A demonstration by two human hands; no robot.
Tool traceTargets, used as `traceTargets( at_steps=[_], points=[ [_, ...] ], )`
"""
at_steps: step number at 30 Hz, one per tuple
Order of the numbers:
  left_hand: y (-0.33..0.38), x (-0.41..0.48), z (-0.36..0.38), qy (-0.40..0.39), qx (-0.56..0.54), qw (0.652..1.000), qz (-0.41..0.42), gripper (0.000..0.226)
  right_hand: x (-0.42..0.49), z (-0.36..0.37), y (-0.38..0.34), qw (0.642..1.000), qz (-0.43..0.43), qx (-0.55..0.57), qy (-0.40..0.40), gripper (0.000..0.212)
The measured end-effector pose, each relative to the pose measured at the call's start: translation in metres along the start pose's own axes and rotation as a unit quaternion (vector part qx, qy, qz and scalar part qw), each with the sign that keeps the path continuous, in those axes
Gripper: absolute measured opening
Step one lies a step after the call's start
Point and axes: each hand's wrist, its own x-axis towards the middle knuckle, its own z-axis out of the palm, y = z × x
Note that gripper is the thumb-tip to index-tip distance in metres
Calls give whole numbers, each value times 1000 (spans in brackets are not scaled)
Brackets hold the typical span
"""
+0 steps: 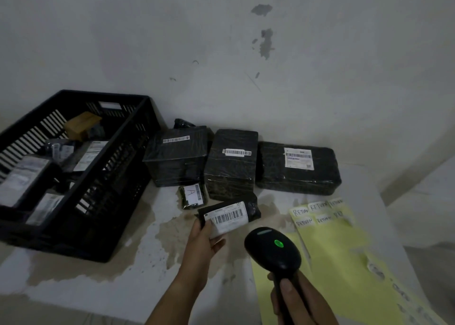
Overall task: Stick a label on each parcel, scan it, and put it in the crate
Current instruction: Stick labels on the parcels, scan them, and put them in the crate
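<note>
At lower centre of the frame, a small black parcel bearing a barcode label was held over the table by the left hand, whose fingers were curled round its near end. The scanner, green lamp lit, was grasped by its handle in the right hand at lower right, its head toward the parcel. The black crate, containing several parcels, was located at left.
</note>
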Motion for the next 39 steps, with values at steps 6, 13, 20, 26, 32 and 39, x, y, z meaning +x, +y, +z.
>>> traceTargets(
  at_steps=[6, 13, 20, 26, 32, 39],
  points=[
    [0, 5, 4, 7, -10, 1000, -15, 22, -4, 2, -7, 1000, 19, -6, -14, 44],
    [-2, 7, 6, -2, 0, 1000, -10, 27, -5, 2, -9, 1000, 20, 14, -5, 73],
    [3, 6, 10, 7, -13, 1000, -17, 27, -10, 2, -15, 999, 9, 45, -1, 45],
    [6, 5, 12, 21, -20, 999, -28, 28, -7, -1, -9, 1000, 2, 14, -5, 81],
    [6, 3, 9, 23, -21, 999, -29, 28, -5, 2, -12, 999, 10, -26, -19, 47],
    [17, -1, -17, 85, -87, 993, -12, 26, 57, 10, 68, 962, 102, -195, -164, 60]
  ],
)
